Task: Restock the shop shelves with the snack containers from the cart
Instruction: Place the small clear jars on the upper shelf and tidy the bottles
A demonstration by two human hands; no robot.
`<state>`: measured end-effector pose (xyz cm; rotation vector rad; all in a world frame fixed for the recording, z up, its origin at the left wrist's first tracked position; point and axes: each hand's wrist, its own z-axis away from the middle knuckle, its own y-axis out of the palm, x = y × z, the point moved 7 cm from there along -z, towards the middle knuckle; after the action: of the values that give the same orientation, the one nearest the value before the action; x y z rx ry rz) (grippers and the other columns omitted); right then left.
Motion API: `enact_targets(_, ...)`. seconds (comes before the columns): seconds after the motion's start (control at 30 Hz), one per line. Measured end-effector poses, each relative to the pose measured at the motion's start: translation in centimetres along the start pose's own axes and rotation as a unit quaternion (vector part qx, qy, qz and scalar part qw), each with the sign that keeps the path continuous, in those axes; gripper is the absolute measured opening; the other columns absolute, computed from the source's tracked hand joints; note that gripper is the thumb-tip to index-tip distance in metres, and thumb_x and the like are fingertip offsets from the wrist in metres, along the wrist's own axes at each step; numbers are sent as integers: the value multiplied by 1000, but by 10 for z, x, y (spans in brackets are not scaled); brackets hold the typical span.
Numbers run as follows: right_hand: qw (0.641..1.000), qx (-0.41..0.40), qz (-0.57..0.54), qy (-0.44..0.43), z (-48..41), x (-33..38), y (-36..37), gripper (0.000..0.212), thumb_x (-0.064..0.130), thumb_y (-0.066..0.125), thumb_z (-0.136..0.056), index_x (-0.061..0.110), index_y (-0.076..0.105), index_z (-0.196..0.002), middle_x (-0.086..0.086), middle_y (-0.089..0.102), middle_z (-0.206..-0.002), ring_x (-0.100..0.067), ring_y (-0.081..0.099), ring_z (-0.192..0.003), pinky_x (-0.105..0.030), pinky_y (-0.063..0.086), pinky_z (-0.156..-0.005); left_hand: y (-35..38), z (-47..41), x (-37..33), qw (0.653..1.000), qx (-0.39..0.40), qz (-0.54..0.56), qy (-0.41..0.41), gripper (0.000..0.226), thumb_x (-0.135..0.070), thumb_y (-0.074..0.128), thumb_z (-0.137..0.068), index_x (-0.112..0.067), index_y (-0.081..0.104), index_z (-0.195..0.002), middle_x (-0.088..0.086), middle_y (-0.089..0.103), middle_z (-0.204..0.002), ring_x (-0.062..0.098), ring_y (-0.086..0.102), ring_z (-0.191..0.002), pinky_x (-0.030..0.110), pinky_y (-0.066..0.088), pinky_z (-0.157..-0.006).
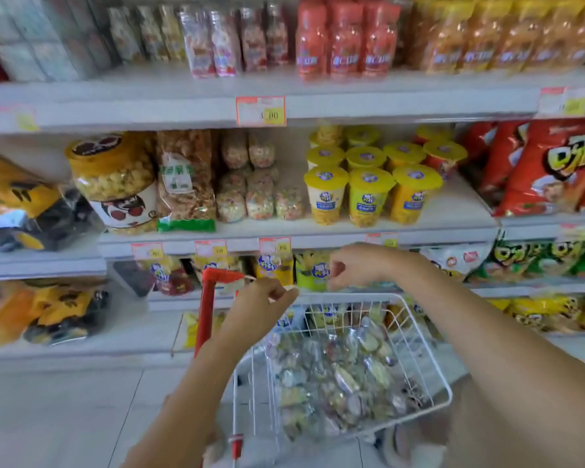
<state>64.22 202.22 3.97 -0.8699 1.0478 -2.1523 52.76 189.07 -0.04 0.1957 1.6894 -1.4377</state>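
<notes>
A white wire cart basket (pixel 429 363) with red posts stands in front of the shelves. It holds several clear packs of mixed snacks (pixel 345 376). My left hand (pixel 260 300) hovers over the basket's far left corner with its fingers curled, and I see nothing in it. My right hand (pixel 350 265) is higher, level with the middle shelf's edge, fingers curled toward the thumb and also holding nothing visible. On the middle shelf (pixel 352 236) stand several yellow-lidded snack cups (pixel 368 194), with small clear snack tubs (pixel 260 197) to their left.
A big popcorn jar (pixel 115 184) and a bagged snack (pixel 186 184) stand left of the tubs. Red chip bags (pixel 547 167) fill the right. Bottles and bags line the top shelf (pixel 183 109). Lower shelves hold more bags behind the cart. Pale floor (pixel 65 417) lies at left.
</notes>
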Motion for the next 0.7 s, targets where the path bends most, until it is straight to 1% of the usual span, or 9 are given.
enact_targets(0.07, 997, 57, -14, 45, -15, -39, 49, 54, 48, 61, -88, 1, 62, -114, -22, 61, -119, -32, 59, -90, -35, 47, -74, 42, 5, 24, 996, 71, -20, -44, 17, -34, 60, -90, -18, 64, -93, 3, 66, -107, 17, 61, -96, 26, 45, -75)
enact_targets(0.13, 993, 80, -42, 82, -27, -74, 93, 54, 48, 58, -89, 3, 60, -120, -17, 60, -124, -28, 60, -99, -33, 46, -82, 80, 10, 48, 989, 117, -26, -88, 26, -28, 60, -91, -18, 61, -115, 6, 58, -126, 21, 57, -110, 27, 45, -83)
enact_targets(0.27, 976, 106, -105, 158, -42, -126, 171, 60, 39, 53, -95, 6, 38, -142, -13, 43, -144, -27, 52, -120, -31, 42, -93, 145, 18, 79, 971, 185, -15, -149, 39, -21, 57, -93, -14, 51, -130, 7, 52, -131, 25, 55, -114, 21, 41, -77)
enact_targets(0.33, 961, 104, -144, 213, -50, -151, 207, 56, 33, 53, -95, 3, 40, -141, -15, 47, -139, -22, 56, -102, -25, 44, -76, 176, 17, 91, 961, 213, -8, -178, 30, -20, 56, -93, -4, 56, -119, 11, 57, -120, 26, 56, -110, 23, 42, -79)
enact_targets(0.4, 948, 107, -166, 249, -62, -175, 244, 45, 20, 50, -95, 4, 46, -137, -15, 58, -120, -14, 48, -70, -20, 35, -56, 207, 12, 102, 948, 220, 17, -228, 23, -18, 57, -92, 5, 57, -91, 19, 56, -87, 25, 59, -82, 24, 44, -67)
enact_targets(0.47, 939, 122, -179, 269, -66, -187, 270, 47, 13, 45, -93, 11, 41, -141, -14, 57, -117, -11, 43, -63, -21, 33, -52, 234, 8, 112, 931, 230, 34, -283, 29, -13, 58, -92, 0, 51, -67, 14, 45, -65, 14, 42, -55, 22, 38, -54)
enact_targets(0.57, 937, 114, -204, 259, -74, -193, 290, 57, 16, 49, -94, 14, 27, -146, -16, 43, -141, -23, 56, -102, -23, 38, -66, 275, 3, 120, 912, 246, 41, -325, 15, -16, 56, -90, -5, 64, -86, 0, 46, -70, 17, 49, -71, 25, 40, -63)
enact_targets(0.63, 932, 126, -225, 255, -81, -193, 294, 71, 13, 52, -93, 14, 12, -152, -21, 24, -151, -29, 46, -122, -25, 45, -73, 299, -1, 126, 896, 263, 43, -356, 24, -20, 57, -89, -6, 65, -106, -6, 45, -68, 19, 50, -82, 24, 46, -68)
enact_targets(0.7, 932, 127, -221, 256, -89, -199, 294, 79, 8, 51, -92, 15, 3, -153, -21, 7, -156, -36, 32, -136, -36, 46, -95, 314, -8, 135, 891, 226, 51, -390, 30, -22, 56, -89, -5, 63, -113, -5, 45, -69, 19, 50, -83, 23, 45, -64)
